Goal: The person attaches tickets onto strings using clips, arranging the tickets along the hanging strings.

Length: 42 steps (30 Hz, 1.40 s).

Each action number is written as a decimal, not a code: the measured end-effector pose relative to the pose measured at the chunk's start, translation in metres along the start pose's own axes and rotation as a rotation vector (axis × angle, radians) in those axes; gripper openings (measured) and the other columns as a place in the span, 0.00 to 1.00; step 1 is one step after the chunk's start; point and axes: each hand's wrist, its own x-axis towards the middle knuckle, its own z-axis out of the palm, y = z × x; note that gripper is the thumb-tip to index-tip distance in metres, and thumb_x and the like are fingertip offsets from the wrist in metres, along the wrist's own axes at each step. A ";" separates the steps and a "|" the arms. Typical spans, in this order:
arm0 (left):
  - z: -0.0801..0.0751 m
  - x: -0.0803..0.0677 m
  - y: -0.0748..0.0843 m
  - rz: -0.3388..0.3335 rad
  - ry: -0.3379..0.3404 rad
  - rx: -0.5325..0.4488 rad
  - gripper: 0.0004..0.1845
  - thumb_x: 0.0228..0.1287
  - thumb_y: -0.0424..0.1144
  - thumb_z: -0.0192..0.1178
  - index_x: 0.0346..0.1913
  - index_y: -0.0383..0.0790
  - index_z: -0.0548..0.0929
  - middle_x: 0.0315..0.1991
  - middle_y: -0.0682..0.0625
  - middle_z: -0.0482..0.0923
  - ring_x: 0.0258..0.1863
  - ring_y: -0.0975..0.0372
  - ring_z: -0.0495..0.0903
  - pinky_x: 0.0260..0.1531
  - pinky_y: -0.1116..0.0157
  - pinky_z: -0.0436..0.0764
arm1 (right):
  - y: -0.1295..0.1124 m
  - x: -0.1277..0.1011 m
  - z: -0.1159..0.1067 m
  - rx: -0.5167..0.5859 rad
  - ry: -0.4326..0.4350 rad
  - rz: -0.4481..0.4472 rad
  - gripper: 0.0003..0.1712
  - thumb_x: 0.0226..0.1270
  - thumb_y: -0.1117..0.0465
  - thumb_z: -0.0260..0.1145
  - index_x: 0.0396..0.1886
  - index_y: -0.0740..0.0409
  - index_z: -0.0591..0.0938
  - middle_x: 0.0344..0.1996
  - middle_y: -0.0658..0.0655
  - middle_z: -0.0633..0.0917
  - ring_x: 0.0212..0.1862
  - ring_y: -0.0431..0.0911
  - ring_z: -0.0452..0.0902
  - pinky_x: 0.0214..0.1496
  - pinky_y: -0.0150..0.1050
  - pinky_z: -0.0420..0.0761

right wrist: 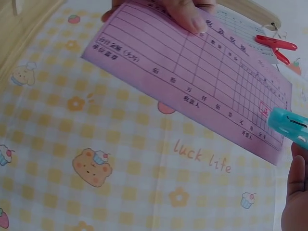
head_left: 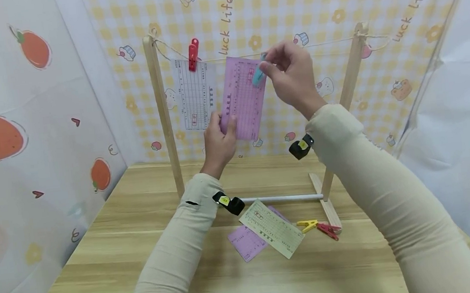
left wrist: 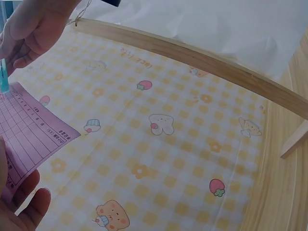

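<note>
Against a yellow-checked backdrop, the left hand [head_left: 218,141] steadies a purple slip [head_left: 242,99] at the string line [head_left: 327,43] while the right hand [head_left: 289,76] pinches a teal peg [head_left: 258,75] onto its top corner (mid-pinning); releasing squarely over the string seems next.

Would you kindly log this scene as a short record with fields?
Left hand: holds the lower edge of the purple printed paper slip
Right hand: pinches the turquoise plastic clothespin at the slip's top corner
Line: thin twine string on a wooden rack
Already hung: white printed slip under a red clothespin
On table: purple and cream slips, yellow and red clothespins
</note>
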 end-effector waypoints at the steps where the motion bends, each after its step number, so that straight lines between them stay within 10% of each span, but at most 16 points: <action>1: 0.000 0.000 0.000 -0.005 0.000 -0.003 0.14 0.75 0.41 0.51 0.48 0.31 0.71 0.37 0.38 0.80 0.32 0.51 0.81 0.29 0.58 0.79 | -0.001 0.002 0.000 0.002 0.001 -0.004 0.08 0.61 0.73 0.67 0.29 0.61 0.76 0.37 0.55 0.81 0.33 0.42 0.74 0.34 0.31 0.69; 15: 0.004 0.000 0.000 -0.069 0.009 -0.140 0.13 0.75 0.41 0.51 0.49 0.32 0.70 0.37 0.38 0.81 0.31 0.53 0.81 0.29 0.62 0.81 | -0.039 0.021 0.006 -0.011 0.010 -0.011 0.15 0.62 0.77 0.64 0.22 0.57 0.72 0.29 0.49 0.78 0.34 0.40 0.76 0.36 0.30 0.73; 42: 0.008 0.000 -0.012 -0.108 -0.002 -0.258 0.11 0.75 0.41 0.50 0.48 0.34 0.69 0.35 0.40 0.80 0.26 0.59 0.77 0.26 0.66 0.79 | -0.037 0.063 0.019 -0.020 -0.081 0.155 0.23 0.61 0.70 0.69 0.15 0.61 0.65 0.22 0.50 0.82 0.36 0.43 0.82 0.47 0.31 0.79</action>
